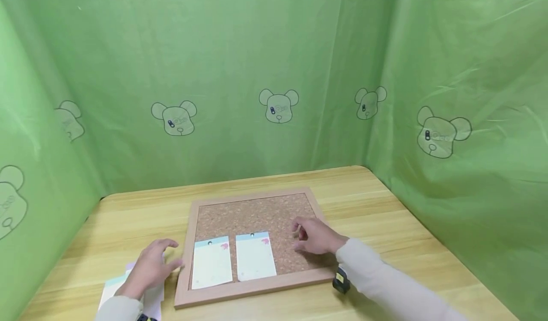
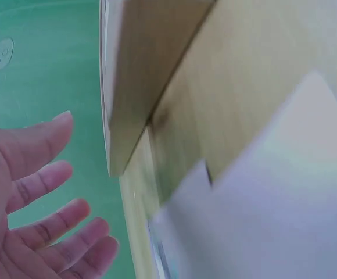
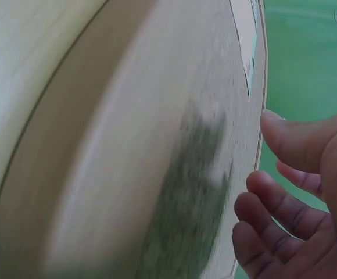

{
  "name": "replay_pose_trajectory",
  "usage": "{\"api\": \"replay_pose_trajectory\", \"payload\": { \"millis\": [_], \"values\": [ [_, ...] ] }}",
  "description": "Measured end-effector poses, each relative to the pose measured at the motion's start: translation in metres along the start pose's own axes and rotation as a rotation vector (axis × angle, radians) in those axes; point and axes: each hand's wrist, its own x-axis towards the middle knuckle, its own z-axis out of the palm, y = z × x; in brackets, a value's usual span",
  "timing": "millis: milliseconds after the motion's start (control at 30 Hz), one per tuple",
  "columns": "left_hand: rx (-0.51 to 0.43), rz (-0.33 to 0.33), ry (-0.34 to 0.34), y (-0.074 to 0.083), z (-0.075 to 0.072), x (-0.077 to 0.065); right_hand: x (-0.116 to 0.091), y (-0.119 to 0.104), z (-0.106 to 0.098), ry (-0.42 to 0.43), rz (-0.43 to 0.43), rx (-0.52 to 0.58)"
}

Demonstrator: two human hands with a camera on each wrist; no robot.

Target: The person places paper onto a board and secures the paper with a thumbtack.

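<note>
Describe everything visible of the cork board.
The cork board is a flat rectangle of speckled brown cork inside a raised, light wood-looking frame. It lies face up on the table, turned slightly. Two pale paper sheets lie side by side on its near left part, each with a blue top strip and pink print. The right hand is over its right side, the left hand beside the frame's left edge; whether either touches it is unclear.
</note>
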Motion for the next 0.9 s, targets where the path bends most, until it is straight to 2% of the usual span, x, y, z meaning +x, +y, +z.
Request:
{"api": "replay_pose_trajectory", "payload": {
  "millis": [167, 600, 800, 900],
  "values": [
    [0.03, -0.023, 0.004, -0.012, -0.009, -0.005, -0.007, 0.011, -0.006, 0.042, -0.043, -0.022],
    [0.049, -0.149, -0.081, -0.05, -0.021, -0.023, -0.025, 0.027, -0.02, 0.07, 0.018, 0.03],
    [0.051, -0.19, -0.099, -0.056, -0.024, -0.03, -0.037, 0.038, -0.026, 0.071, 0.066, 0.057],
    [0.062, -0.243, -0.112, -0.056, -0.028, -0.033, -0.042, 0.045, -0.028, 0.073, 0.08, 0.053]
  ]
}}
